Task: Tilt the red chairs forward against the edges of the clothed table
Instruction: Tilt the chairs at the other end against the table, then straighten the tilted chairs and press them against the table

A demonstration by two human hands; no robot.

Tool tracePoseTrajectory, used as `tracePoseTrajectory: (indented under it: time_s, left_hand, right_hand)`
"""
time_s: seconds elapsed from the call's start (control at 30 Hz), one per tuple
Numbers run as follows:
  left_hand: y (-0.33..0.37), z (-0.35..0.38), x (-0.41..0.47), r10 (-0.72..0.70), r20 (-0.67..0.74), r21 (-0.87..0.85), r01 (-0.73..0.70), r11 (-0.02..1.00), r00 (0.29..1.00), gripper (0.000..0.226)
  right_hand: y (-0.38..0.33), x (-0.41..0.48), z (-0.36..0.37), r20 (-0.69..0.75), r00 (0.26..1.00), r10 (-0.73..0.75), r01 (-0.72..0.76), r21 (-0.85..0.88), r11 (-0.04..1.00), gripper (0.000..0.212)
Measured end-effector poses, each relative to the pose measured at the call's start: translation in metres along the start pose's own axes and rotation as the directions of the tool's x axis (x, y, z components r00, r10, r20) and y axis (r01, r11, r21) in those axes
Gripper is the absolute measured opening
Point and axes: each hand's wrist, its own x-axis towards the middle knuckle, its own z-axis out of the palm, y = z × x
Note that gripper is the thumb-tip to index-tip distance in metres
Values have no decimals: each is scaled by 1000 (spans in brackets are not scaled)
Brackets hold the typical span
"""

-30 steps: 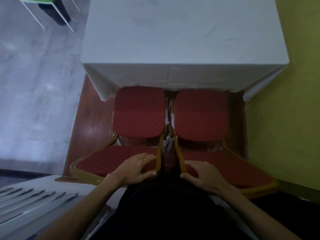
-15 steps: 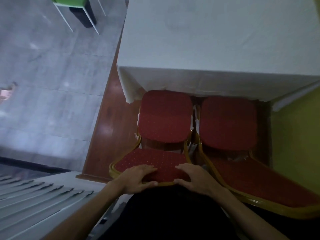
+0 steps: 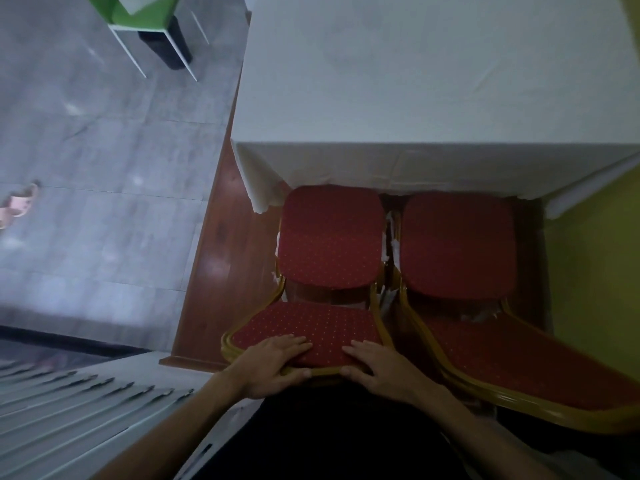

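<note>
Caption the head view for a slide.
Both hands, left hand and right hand, grip the left red chair backrest before the clothed table.

Two red chairs: one [image 3: 329, 271] at six o'clock, another [image 3: 460, 271] at four. One clothed table [image 3: 433, 81] at one o'clock. One green chair [image 3: 145, 12] at eleven. Two hands, left [image 3: 273, 362] and right [image 3: 377, 367].

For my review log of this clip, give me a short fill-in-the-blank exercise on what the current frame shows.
1. Both hands, the left hand and the right hand, grip the top of the ____ red padded chair's backrest.
2. The square table is covered by a ____ cloth.
3. The number of red padded chairs at the near table edge is ____.
4. The plastic chair on the grey floor is ____.

Missing words: left; white; two; green
</note>
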Motion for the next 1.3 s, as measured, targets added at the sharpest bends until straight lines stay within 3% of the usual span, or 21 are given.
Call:
tracePoseTrajectory:
  time_s: [0.3, 0.53, 0.6, 0.73, 0.93, 1.03, 1.1, 1.17, 1.3]
  left_hand:
    - [-30, -8, 5, -14, 135, -75, 25, 997, 991, 77]
    - [-105, -18, -2, -1, 188, 34, -5, 999, 982, 103]
    - [-123, -28, -1, 29, 208, 59, -42, 997, 978, 111]
    - [-151, -43, -1, 117, 230, 128, -149, 981, 966, 115]
    - [-182, -55, -8, 144, 268, 162, -192, 968, 953, 115]
    - [-192, -64, -12, 142, 223, 152, -178, 972, 964, 105]
    - [-193, -74, -23, 135, 183, 151, -163, 975, 974, 81]
    - [-196, -88, -31, 118, 111, 132, -132, 982, 987, 63]
    - [-203, -111, -44, 104, 32, 117, -107, 987, 994, 60]
  right_hand:
    - [-29, 32, 5, 116, 978, 174, -171, -30, 985, 99]
    - [-76, 79, 14, 115, 945, 306, -308, 0, 952, 91]
    - [-96, 95, 17, 103, 942, 318, -319, -14, 948, 86]
    - [-133, 121, 22, 143, 928, 345, -341, -49, 939, 95]
    - [-168, 146, 37, 92, 935, 343, -340, -44, 939, 97]
    - [-180, 155, 37, 75, 947, 313, -311, -37, 950, 83]
    - [-186, 159, 36, 73, 953, 294, -292, -45, 955, 77]
    - [-190, 164, 35, 40, 960, 278, -277, -32, 960, 81]
    - [-199, 180, 30, -41, 965, 260, -260, 11, 966, 89]
